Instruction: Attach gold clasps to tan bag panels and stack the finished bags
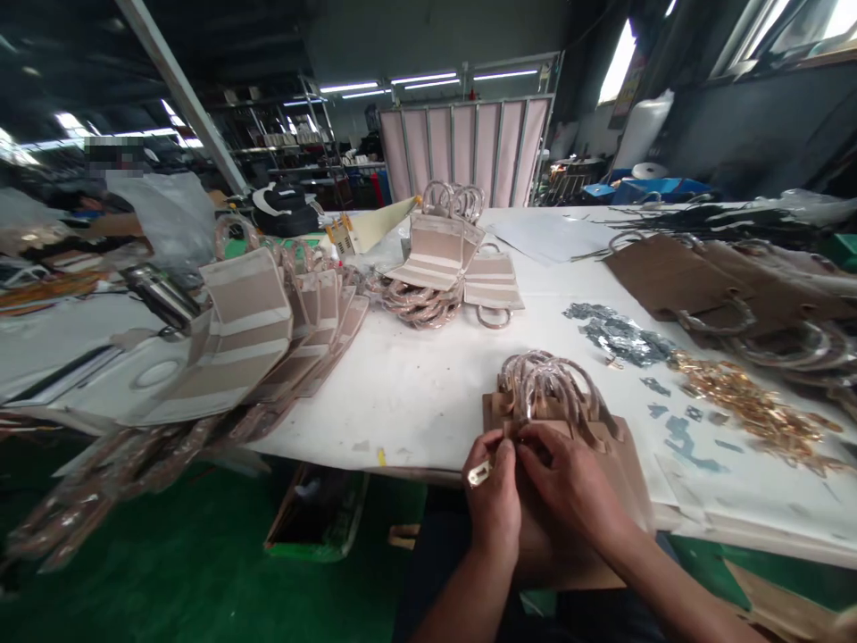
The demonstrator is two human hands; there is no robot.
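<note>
A stack of brown bag panels with plastic-wrapped handles rests at the table's front edge and overhangs toward my lap. Closed at the top panel's upper left edge, my left hand has its thumb and index finger pinched together there. A gold metal fitting with a slot sticks out from its curled fingers. My right hand meets it from the right, fingertips pinching at the same edge. Whatever small part lies between the fingertips is hidden.
Right of the stack lie grey metal plates and a heap of gold fittings. Brown bag pieces are piled behind them. Beige panels fan over the left table edge; more beige panels stand mid-table. A steel flask lies tilted at left.
</note>
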